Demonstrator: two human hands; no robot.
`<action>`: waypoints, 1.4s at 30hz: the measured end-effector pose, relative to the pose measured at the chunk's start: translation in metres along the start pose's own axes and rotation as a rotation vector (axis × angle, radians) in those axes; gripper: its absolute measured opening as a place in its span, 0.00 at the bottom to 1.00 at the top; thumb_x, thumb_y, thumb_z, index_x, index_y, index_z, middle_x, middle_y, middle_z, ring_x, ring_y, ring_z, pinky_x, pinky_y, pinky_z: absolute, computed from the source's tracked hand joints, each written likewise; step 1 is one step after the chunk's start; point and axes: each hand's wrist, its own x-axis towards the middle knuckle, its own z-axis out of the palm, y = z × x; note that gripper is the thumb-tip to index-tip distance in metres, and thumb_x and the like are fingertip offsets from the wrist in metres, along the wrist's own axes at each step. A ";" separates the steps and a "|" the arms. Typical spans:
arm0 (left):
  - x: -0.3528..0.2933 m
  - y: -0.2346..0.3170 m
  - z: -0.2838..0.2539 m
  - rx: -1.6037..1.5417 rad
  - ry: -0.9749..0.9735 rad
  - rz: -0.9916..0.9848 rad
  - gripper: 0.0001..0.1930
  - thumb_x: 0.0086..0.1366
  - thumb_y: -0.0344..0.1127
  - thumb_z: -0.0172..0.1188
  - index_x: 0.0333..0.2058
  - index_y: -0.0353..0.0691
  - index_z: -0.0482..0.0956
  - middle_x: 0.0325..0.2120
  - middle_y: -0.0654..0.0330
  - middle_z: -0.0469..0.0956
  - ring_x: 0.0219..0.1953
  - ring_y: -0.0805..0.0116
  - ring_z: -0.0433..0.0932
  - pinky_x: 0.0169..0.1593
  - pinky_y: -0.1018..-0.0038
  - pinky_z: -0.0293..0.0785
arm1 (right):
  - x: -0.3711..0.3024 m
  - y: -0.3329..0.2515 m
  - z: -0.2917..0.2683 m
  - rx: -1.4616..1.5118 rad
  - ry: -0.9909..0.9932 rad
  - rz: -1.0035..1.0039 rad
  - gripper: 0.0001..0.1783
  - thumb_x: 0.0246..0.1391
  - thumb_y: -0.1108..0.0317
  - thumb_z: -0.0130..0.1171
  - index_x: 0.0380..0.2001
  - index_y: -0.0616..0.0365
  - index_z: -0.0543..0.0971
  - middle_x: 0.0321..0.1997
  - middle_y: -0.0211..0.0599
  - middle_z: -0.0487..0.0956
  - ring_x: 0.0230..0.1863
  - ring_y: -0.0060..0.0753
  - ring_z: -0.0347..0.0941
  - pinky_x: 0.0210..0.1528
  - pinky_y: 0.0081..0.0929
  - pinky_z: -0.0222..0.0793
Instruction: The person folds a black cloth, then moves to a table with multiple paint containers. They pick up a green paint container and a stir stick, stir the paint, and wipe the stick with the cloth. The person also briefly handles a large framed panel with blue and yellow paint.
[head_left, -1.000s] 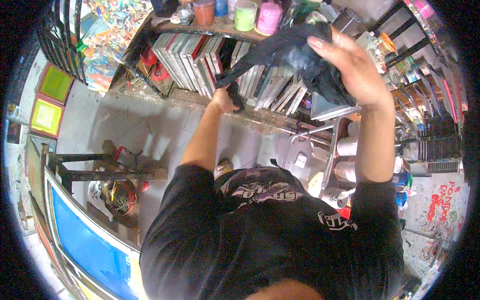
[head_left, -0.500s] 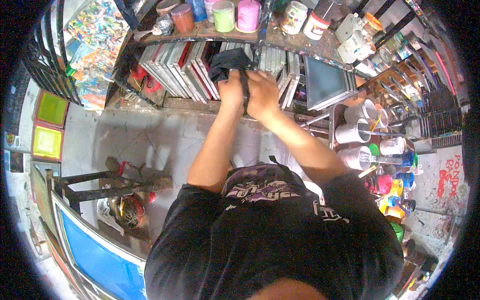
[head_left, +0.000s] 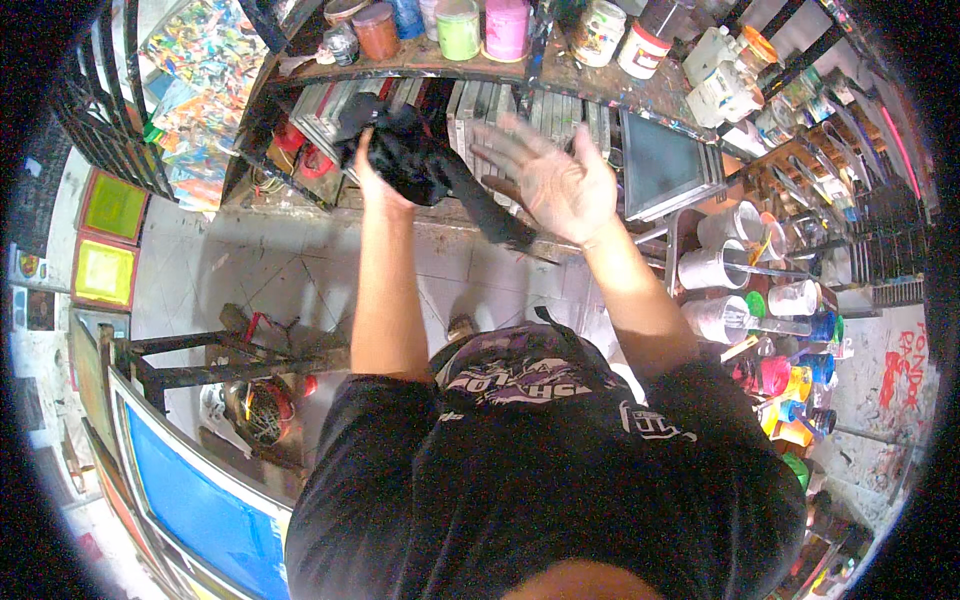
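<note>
A crumpled black cloth (head_left: 425, 165) hangs in front of the shelf, a long strip of it trailing down to the right. My left hand (head_left: 377, 182) grips its left side, thumb raised, with the fingers hidden behind the folds. To the right of the cloth my right hand (head_left: 570, 190) is apart from it, palm turned up and fingers spread, slightly smeared by motion. Nothing lies in that palm. Behind both hands, a row of thin upright frames (head_left: 570, 118) fills the low shelf.
Tubs of paint (head_left: 458, 28) line the shelf top above. A dark-meshed frame (head_left: 660, 165) leans at the shelf's right end. Several white cups with tools (head_left: 710, 268) and coloured bottles crowd the right side. At lower left stand a blue-faced frame (head_left: 205, 490) and a dark stand (head_left: 240, 370).
Both hands were together on the bunched cloth. The left has carried it leftward, where it hangs looser; the right has let go, opened and moved right.
</note>
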 end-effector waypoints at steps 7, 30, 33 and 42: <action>-0.023 -0.123 0.047 1.198 0.491 0.462 0.26 0.51 0.43 0.50 0.48 0.37 0.64 0.45 0.53 0.68 0.48 0.56 0.66 0.51 0.64 0.60 | 0.033 0.021 -0.008 0.161 0.213 -0.091 0.35 0.51 0.36 0.33 0.56 0.45 0.58 0.60 0.38 0.57 0.60 0.42 0.50 0.59 0.41 0.44; 0.022 -0.048 0.039 1.789 0.753 0.602 0.10 0.47 0.33 0.56 0.27 0.33 0.76 0.25 0.53 0.77 0.29 0.58 0.76 0.36 0.69 0.70 | 0.016 0.013 -0.014 0.066 0.190 0.072 0.49 0.42 0.28 0.29 0.57 0.57 0.53 0.61 0.42 0.53 0.62 0.39 0.46 0.61 0.45 0.29; 0.003 -0.068 0.058 1.423 0.717 0.391 0.12 0.54 0.34 0.51 0.34 0.32 0.74 0.34 0.52 0.75 0.36 0.61 0.73 0.42 0.69 0.66 | 0.022 -0.021 -0.006 0.242 0.250 -0.343 0.48 0.43 0.29 0.29 0.60 0.51 0.47 0.63 0.42 0.49 0.63 0.42 0.42 0.61 0.51 0.25; -0.003 -0.148 0.073 2.218 0.040 0.558 0.15 0.51 0.27 0.46 0.41 0.36 0.69 0.41 0.45 0.67 0.45 0.49 0.65 0.48 0.59 0.60 | 0.064 -0.024 -0.015 0.205 0.548 -0.735 0.46 0.44 0.35 0.38 0.60 0.46 0.41 0.62 0.43 0.49 0.63 0.52 0.39 0.58 0.61 0.31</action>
